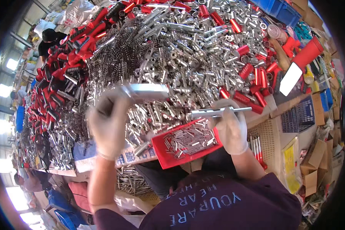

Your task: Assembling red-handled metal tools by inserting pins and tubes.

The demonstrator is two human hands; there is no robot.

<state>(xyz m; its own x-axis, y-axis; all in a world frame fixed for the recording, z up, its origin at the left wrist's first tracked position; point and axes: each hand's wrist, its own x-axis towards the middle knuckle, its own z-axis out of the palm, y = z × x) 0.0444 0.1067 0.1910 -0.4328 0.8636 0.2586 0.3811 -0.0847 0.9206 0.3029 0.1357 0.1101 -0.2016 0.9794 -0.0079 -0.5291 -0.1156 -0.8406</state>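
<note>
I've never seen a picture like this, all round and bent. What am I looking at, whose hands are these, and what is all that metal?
There is no machine here. A person wears a wide fisheye camera on the head, looking down, so straight edges curve near the rim. Both hands wear pale gloves. The left hand is raised and blurred, gripping a silvery metal piece. The right hand holds a thin metal rod lying level. Between them sits a red tray with small metal pins in it. Beyond lies a huge heap of shiny metal tubes, with springs and red parts on the left and more red sleeves on the right. Another person works far off at top left.
</note>
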